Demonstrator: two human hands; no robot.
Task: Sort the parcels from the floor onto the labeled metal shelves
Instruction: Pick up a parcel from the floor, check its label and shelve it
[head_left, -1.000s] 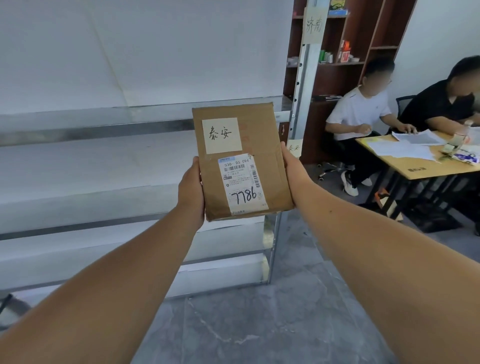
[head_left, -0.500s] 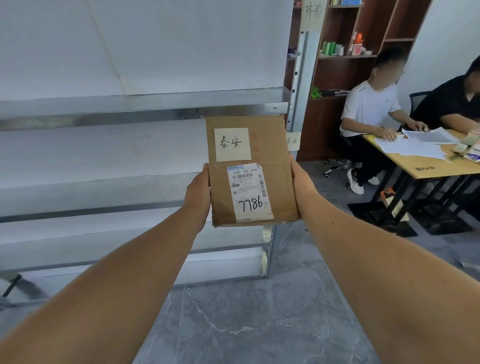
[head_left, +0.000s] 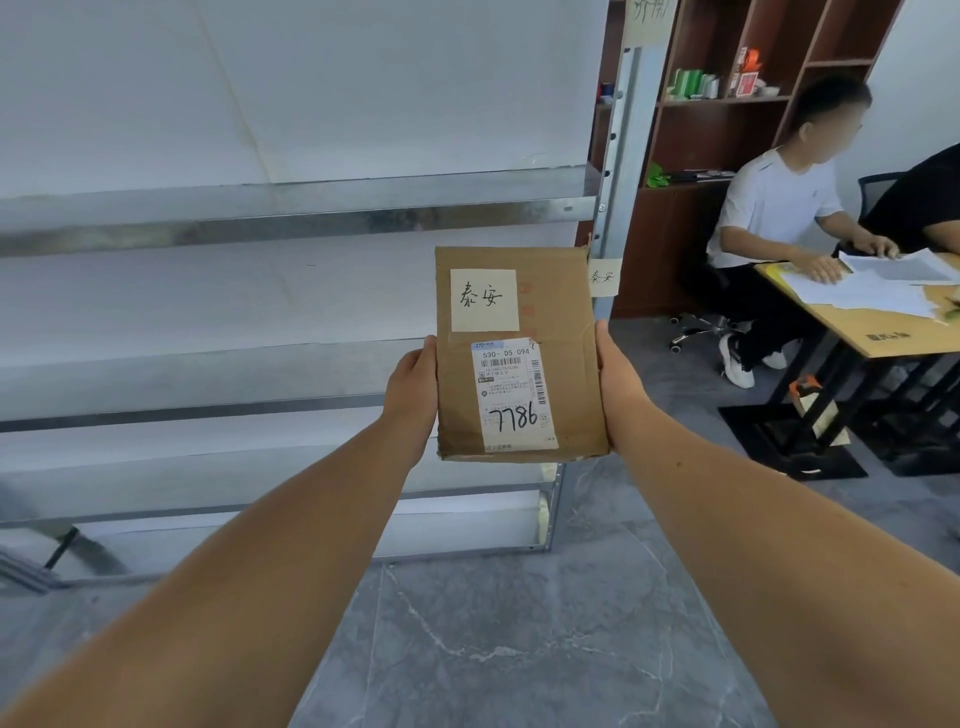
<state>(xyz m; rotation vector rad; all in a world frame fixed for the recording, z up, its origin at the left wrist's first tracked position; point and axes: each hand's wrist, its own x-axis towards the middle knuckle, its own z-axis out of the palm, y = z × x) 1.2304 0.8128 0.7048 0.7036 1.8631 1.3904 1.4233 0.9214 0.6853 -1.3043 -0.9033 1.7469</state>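
— Where are your hands?
— Both your arms reach straight out. Your left hand (head_left: 413, 389) presses the left edge of the parcel (head_left: 519, 353), and your right hand (head_left: 618, 384) presses the right edge. The grip is tight from both sides.

— What does the parcel look like?
— It is flat and brown, held upright in the air in front of the metal shelves (head_left: 291, 208), near their right post. It has a cream note (head_left: 484, 300) with writing and a white label (head_left: 514, 395) marked 7786.

— What can't you see?
— Your fingers are hidden behind it.
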